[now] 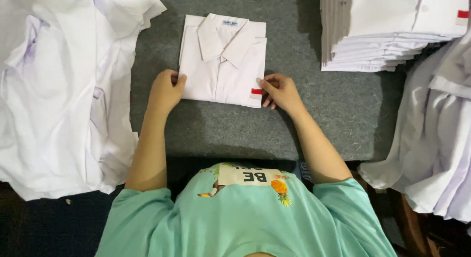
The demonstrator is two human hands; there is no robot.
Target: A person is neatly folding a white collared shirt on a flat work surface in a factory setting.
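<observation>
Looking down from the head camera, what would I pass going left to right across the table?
Heap of loose white cloth → left hand → folded white shirt → right hand → stack of folded shirts → draped white garments.

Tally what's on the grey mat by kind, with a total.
Folded white shirt held at its lower corners by the left hand and right hand: 1
Stack of folded white shirts: 1
Heaps of unfolded white shirts: 2
Total: 4

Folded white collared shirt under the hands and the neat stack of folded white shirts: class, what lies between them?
Only bare grey felt table cover separates the folded white collared shirt from the stack, in the head view.
</observation>
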